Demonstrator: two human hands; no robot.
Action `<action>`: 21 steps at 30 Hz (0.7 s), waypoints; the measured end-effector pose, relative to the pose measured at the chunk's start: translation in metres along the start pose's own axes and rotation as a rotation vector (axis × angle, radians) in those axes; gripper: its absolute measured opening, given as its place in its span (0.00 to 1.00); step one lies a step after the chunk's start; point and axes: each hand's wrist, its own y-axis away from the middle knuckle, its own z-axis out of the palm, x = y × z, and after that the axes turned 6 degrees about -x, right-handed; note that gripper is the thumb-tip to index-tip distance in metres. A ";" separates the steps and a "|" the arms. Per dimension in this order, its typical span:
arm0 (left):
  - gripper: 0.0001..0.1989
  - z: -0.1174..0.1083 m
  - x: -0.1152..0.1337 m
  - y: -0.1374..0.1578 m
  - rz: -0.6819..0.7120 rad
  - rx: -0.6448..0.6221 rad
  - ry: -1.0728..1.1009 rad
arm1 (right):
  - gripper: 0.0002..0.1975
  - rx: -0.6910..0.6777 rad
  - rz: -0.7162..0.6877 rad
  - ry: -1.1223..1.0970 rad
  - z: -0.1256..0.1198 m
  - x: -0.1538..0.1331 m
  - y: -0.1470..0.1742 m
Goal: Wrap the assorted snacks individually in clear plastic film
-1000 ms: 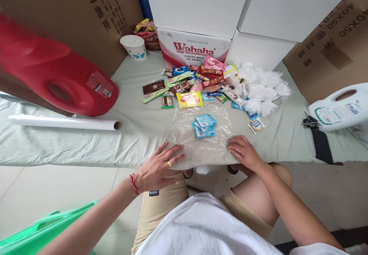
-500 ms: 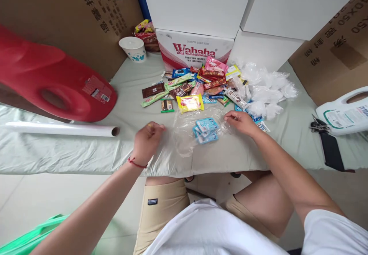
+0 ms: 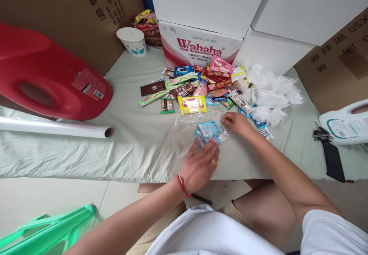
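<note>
Shiny flat blue packets [image 3: 209, 128] lie just past my flat, straight-fingered left hand [image 3: 199, 166], the nearer one; my right hand [image 3: 236, 123] pinches thin clear plastic [image 3: 183, 130].

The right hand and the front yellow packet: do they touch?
Apart: the head view shows clear plastic in a gap between the right hand and the front yellow packet.

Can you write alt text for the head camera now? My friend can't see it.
A person's left hand partly hides blue packets amid clear plastic, right hand at its edge; behind are wrapped snacks and a Wahaha box.
</note>
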 end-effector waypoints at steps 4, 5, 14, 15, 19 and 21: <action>0.20 0.003 -0.038 -0.020 -0.223 -0.067 0.010 | 0.15 0.167 -0.137 0.173 -0.009 -0.011 -0.017; 0.21 0.002 -0.043 -0.021 -0.239 -0.069 0.014 | 0.17 0.169 -0.185 0.185 -0.012 -0.017 -0.026; 0.18 0.015 -0.052 -0.022 -0.337 -0.095 0.035 | 0.21 -0.435 -0.205 0.139 -0.030 -0.054 -0.087; 0.17 0.015 -0.052 -0.024 -0.356 -0.091 0.035 | 0.19 -0.479 -0.215 0.093 -0.033 -0.054 -0.087; 0.19 0.014 -0.051 -0.035 -0.399 -0.089 0.068 | 0.15 -0.466 -0.407 -0.132 -0.041 -0.046 -0.076; 0.22 0.014 -0.052 -0.043 -0.411 -0.106 0.094 | 0.15 -0.447 -0.439 -0.258 -0.040 -0.041 -0.070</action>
